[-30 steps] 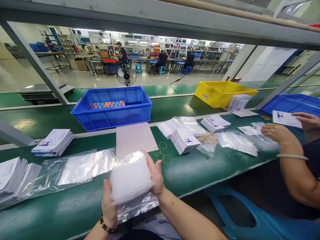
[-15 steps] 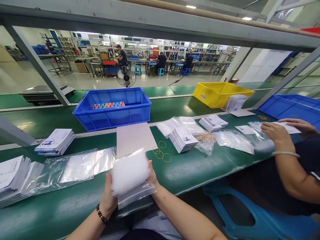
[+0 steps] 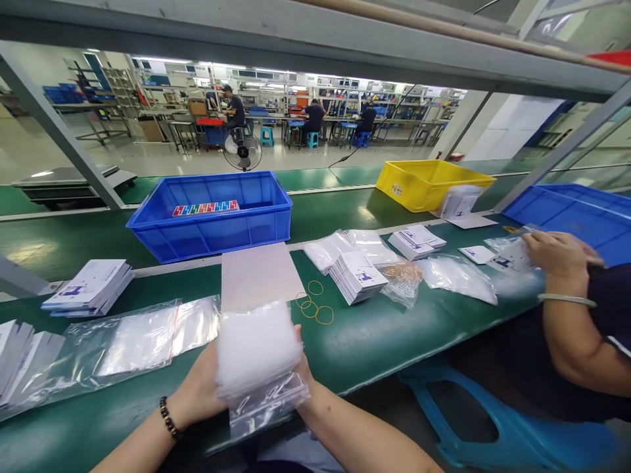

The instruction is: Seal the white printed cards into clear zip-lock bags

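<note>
A thick stack of clear plastic bags (image 3: pixel 259 345) is held between my two hands, just above the front edge of the green table. My left hand (image 3: pixel 204 378) grips its left side, with the fingers partly hidden beneath it. On the other side, my right hand (image 3: pixel 303 361) closes on the right edge, thumb upright. A loose flap of clear zip bag (image 3: pixel 269 404) hangs from the near end of the stack. Beyond it lies a sheet of pale card (image 3: pixel 259 272). Several yellow rubber bands (image 3: pixel 315 305) lie to the right of my hands.
Stacked printed booklets (image 3: pixel 91 286) and a large clear bag (image 3: pixel 138 338) lie left. Right of the rubber bands stand more booklets (image 3: pixel 357 276) among plastic bags (image 3: pixel 458 276). A blue bin (image 3: pixel 211 230) and yellow bin (image 3: pixel 428 187) stand behind. A co-worker's hands (image 3: pixel 562 253) handle a bagged booklet.
The stack of bags has tipped flatter and come slightly nearer, still between my hands. My left hand has shifted further around its side. The co-worker's hands now hold a bagged booklet.
</note>
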The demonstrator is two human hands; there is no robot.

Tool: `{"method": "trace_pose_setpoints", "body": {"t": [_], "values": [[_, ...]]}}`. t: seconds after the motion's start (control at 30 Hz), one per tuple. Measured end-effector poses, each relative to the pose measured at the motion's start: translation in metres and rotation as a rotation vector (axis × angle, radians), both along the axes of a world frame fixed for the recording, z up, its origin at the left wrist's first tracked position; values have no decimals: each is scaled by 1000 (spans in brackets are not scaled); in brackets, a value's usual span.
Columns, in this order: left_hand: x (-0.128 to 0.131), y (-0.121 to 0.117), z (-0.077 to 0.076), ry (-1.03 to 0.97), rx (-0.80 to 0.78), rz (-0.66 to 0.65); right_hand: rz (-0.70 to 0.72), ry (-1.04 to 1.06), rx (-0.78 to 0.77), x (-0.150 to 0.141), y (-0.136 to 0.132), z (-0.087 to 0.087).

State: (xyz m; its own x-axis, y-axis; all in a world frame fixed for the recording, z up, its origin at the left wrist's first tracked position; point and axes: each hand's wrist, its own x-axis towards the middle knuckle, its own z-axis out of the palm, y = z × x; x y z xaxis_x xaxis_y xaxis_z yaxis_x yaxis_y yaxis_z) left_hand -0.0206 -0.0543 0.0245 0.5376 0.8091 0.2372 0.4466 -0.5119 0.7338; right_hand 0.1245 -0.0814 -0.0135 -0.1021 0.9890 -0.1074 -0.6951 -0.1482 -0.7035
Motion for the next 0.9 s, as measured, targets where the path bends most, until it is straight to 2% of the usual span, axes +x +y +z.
{"method": "trace_pose_setpoints", "body": {"t": [0.07, 0.13, 0.17, 0.23, 0.3, 0.33, 0.43, 0.5, 0.57, 0.7, 0.83, 0.9], "values": [[-3, -2, 28, 148, 54, -35, 50, -70, 24, 8, 0, 0], [-4, -2, 55, 326, 61, -24, 17, -327, 85, 26, 4, 0], [-3, -1, 64, 405, 87, -15, -6, -532, 132, 40, 6, 1], [3, 4, 74, 580, 127, -13, -20, -661, 151, 76, 13, 5], [13, 10, 69, 734, 147, -35, -95, -808, 159, 113, 22, 11], [19, 13, 64, 787, 147, -49, -111, -1086, 214, 129, 27, 14], [31, 19, 45, 839, 130, -75, 186, -1733, 408, 156, 42, 20], [32, 19, 37, 822, 141, -74, 413, -1951, 497, 159, 52, 20], [26, 17, 32, 773, 196, -47, 544, -2029, 540, 155, 61, 18], [3, 4, 36, 598, 398, 66, 638, -2048, 605, 147, 69, 20], [-19, -25, 50, 349, 507, 206, 604, -2057, 641, 148, 56, 40], [-22, -43, 51, 218, 459, 167, 527, -2031, 553, 148, 42, 57]]}}
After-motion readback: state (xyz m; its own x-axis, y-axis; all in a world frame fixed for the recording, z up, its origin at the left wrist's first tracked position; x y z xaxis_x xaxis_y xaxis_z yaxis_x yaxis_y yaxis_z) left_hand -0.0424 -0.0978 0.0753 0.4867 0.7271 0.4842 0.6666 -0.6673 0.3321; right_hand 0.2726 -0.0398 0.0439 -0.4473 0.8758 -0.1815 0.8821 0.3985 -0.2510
